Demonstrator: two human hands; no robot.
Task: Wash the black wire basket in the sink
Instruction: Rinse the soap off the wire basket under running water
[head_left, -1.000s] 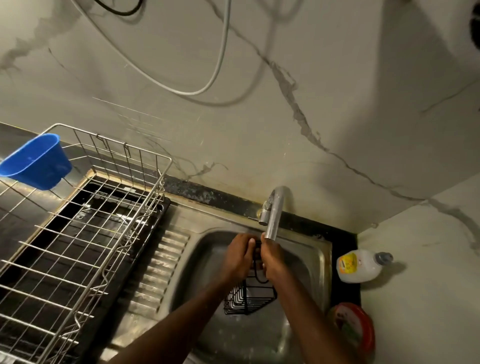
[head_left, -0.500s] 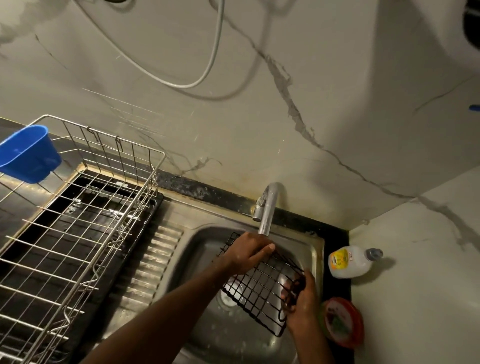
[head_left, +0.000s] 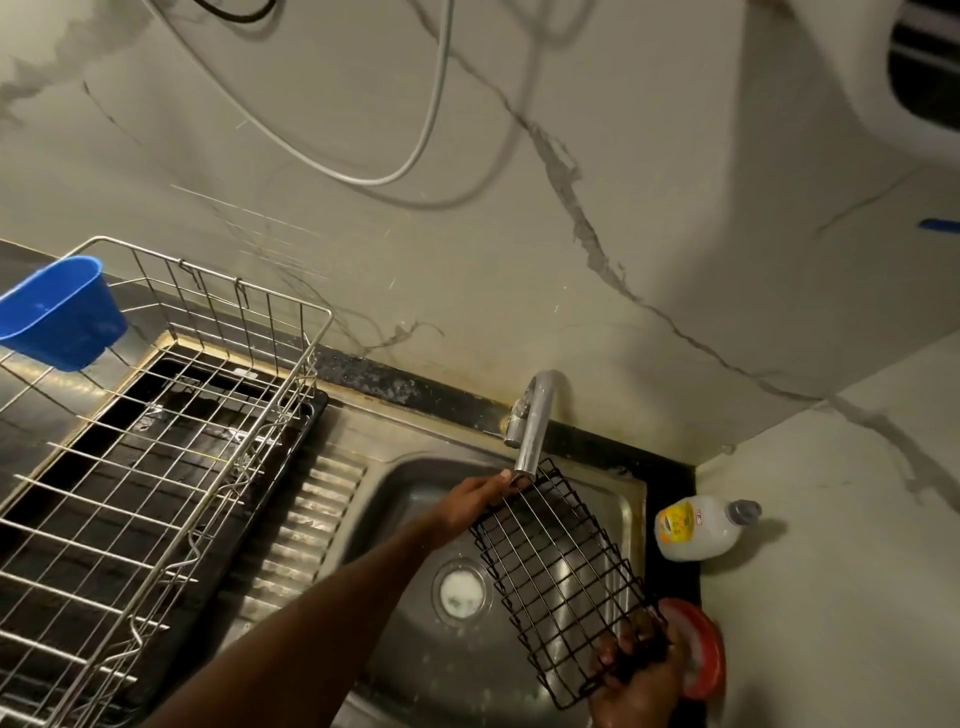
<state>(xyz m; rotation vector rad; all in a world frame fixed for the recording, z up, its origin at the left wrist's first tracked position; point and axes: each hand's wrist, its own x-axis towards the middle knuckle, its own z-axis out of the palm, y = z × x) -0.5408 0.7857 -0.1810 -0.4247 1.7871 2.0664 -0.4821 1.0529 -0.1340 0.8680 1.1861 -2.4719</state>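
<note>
Both hands hold the basket (head_left: 556, 577) tilted over the sink (head_left: 415, 499), its 12 o'clock end under the tap (head_left: 532, 426), presumably for rinsing. Left hand (head_left: 475, 501) fingers pinch that end; right hand (head_left: 636, 670) fingers curl through the 5 o'clock end.

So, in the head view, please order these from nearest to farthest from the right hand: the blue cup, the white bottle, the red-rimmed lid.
Measured from the right hand, which grips the black wire basket:
1. Red-rimmed lid, just right of the hand, partly behind it.
2. White bottle, lying on the counter beyond the lid.
3. Blue cup, far left, hung on the drying rack.
</note>
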